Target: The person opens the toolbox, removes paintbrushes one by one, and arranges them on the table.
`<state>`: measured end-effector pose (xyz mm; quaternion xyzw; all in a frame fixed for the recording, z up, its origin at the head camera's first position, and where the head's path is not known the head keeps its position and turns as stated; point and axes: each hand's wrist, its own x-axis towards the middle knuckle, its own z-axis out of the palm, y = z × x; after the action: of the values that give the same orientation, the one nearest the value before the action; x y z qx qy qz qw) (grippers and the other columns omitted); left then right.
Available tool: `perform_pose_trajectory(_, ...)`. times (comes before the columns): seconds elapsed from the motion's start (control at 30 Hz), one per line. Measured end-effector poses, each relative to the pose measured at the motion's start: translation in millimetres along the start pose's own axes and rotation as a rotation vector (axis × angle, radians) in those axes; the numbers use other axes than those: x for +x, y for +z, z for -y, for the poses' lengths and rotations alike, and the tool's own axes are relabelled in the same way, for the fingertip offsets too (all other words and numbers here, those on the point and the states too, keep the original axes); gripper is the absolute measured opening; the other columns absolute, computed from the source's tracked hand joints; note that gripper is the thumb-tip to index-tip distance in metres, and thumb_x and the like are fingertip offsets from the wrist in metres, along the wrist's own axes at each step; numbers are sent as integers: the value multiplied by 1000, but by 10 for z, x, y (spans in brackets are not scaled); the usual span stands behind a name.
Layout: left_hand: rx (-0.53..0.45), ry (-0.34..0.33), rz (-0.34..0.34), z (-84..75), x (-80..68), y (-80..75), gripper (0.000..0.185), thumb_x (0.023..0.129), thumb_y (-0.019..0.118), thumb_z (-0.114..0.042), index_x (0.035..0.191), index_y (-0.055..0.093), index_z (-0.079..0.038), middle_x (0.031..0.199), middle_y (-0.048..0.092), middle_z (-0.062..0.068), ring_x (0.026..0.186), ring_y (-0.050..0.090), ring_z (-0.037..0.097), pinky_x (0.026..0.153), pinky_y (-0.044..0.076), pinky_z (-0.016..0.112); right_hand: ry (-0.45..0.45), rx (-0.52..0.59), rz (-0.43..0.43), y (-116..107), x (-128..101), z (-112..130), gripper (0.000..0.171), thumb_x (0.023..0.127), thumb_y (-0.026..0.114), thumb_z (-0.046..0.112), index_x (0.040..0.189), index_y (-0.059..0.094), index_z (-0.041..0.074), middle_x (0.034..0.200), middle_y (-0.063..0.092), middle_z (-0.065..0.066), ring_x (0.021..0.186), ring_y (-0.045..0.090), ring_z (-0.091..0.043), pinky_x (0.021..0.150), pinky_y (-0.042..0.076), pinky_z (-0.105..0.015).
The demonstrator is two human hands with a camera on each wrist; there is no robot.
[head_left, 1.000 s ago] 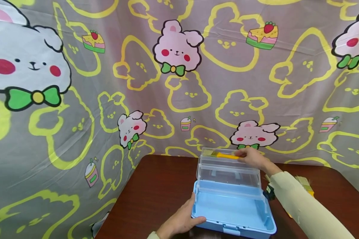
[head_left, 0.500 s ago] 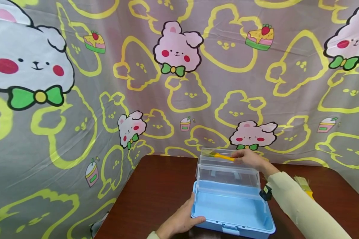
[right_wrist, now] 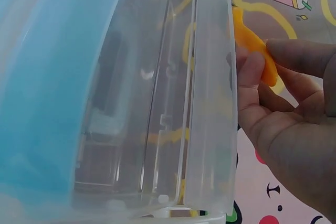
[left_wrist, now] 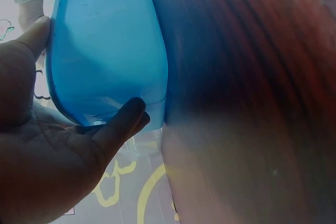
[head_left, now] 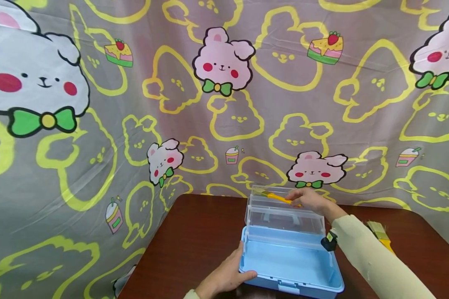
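Observation:
A light blue toolbox (head_left: 288, 259) stands on the table, its clear tiered trays (head_left: 286, 220) raised at the back. My left hand (head_left: 228, 272) rests on its front left corner, thumb at the front rim and fairly straight fingers along the left wall; the left wrist view shows the fingertips (left_wrist: 131, 111) against the blue side. Above the rearmost clear tray, my right hand (head_left: 308, 201) pinches the yellow handle of a paintbrush (head_left: 278, 197) between thumb and fingers. Its bristles point left. In the right wrist view the handle end (right_wrist: 268, 69) shows beyond the tray's edge.
Another yellow-handled paintbrush (head_left: 379, 234) lies on the dark wooden table (head_left: 194, 232), right of the toolbox. A cartoon-printed cloth (head_left: 194, 124) hangs behind and to the left. My right forearm sleeve (head_left: 378, 257) passes over the table's right part.
My right hand has shifted slightly left and down with the paintbrush, whose handle now slopes down to the right. My left hand and the toolbox have hardly moved.

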<state>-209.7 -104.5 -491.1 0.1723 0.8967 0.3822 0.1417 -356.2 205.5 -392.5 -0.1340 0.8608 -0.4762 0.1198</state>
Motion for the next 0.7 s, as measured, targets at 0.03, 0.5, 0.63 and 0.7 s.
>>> perform_pose_trajectory(0.03,-3,1,-1,-2,0,-3,100,85,68,-46,151,8,1,153,20,19,136,26,31,103,29,53,3,13,5,2,-3,4,23,88,60,1,110,67,-2,111,61,-14,89,58,-26,77,49,-38)
perform_pose_trajectory(0.5,-4,11,4,9,3,-12,100,85,67,-46,150,8,1,153,18,18,136,26,30,103,30,52,28,222,48,80,30,-60,28,90,47,-10,116,59,-8,119,51,-28,93,61,-27,83,51,-37)
perform_pose_trajectory(0.63,0,21,0,14,8,-4,100,85,67,-46,150,8,1,154,18,18,137,25,30,103,29,51,32,197,40,93,42,-48,31,89,46,-10,117,59,-7,119,53,-27,92,61,-26,82,52,-36)
perform_pose_trajectory(0.7,2,20,0,19,14,2,100,85,67,-47,151,8,1,154,18,18,137,25,30,104,29,51,30,207,40,103,42,-41,32,88,45,-10,118,58,-8,119,53,-27,92,61,-27,82,52,-37)
